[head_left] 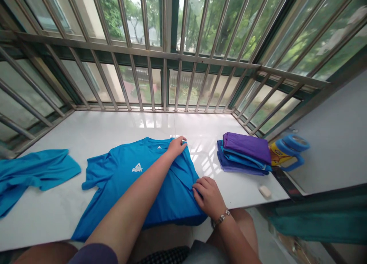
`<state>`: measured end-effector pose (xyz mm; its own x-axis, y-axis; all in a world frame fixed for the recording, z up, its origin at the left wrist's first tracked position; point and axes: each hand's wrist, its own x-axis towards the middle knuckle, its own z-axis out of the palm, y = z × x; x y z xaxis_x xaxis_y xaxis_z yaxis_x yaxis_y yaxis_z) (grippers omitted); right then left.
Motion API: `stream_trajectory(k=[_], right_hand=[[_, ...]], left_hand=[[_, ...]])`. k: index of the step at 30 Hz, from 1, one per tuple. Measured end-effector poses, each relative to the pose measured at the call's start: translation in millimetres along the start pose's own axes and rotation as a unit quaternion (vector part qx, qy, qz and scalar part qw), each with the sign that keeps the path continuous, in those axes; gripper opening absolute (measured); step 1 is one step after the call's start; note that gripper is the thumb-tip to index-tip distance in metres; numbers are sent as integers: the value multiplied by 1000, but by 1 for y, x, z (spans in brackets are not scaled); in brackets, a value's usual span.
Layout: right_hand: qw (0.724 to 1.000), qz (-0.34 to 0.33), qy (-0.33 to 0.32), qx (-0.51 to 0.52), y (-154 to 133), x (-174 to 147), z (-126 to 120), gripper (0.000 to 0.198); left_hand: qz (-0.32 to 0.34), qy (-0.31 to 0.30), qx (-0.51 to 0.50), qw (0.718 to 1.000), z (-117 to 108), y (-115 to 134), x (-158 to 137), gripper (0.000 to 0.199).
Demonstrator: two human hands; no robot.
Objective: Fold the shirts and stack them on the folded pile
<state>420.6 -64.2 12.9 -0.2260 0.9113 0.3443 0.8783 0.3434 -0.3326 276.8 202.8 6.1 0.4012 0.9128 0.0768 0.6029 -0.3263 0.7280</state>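
Note:
A blue T-shirt [123,187] with a white PEAK logo lies front up on the white sill, its collar toward the window and its hem hanging over the near edge. My left hand [177,144] reaches across the shirt and pinches the fabric at the shoulder beside the collar. Lower down, my right hand [209,195], with a bracelet on the wrist, has its fingers closed on the shirt's side edge. The sleeve on this side is folded in over the front; the other sleeve [99,170] lies spread out.
Another blue garment [37,172] lies loose at the left. On the right are a stack of folded purple and blue clothes [243,151], a blue-and-yellow bottle [286,151], a dark phone [286,183] and a small white case [265,191]. Metal window bars [177,84] bound the far side.

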Motion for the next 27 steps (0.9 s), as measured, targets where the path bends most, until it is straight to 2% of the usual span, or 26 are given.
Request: stream_trajectory(k=[6, 11, 20, 23, 27], right_hand=[[1000, -12, 11, 4, 1, -3, 0, 21], [1000, -24, 18, -4, 1, -6, 0, 21], [994, -78, 71, -1, 4, -9, 4, 15], [995, -67, 68, -2, 3, -8, 4, 14], [997, -19, 76, -8, 4, -7, 4, 12]], left_hand=[[41, 0, -51, 998, -5, -16, -6, 18], [26, -3, -120, 992, -1, -18, 3, 25], [1, -17, -237, 971, -8, -35, 12, 33], [0, -35, -262, 964, -5, -36, 13, 38], [-2, -76, -281, 957, 0, -32, 15, 59]])
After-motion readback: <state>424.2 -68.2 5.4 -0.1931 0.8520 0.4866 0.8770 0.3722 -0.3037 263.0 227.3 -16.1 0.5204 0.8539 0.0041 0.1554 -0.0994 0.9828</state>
